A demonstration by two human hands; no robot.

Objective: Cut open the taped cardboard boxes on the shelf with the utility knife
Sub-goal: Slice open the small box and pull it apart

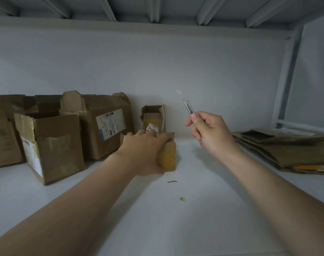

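Brown small box (166, 154) sits mid-shelf (194, 200) under the left hand (144, 150), fingers wrapped over its top; long axis runs away from the camera. Right hand (209, 133) pinches the utility knife (188, 106), blade up, just right of and above the box, clear path down; opened boxes (52, 145) left, flattened cardboard (287, 150) right

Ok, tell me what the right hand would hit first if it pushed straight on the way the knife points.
The right hand holds the utility knife tip up and away. Nothing stands in that line; likely the white back wall first, though depth is unclear.
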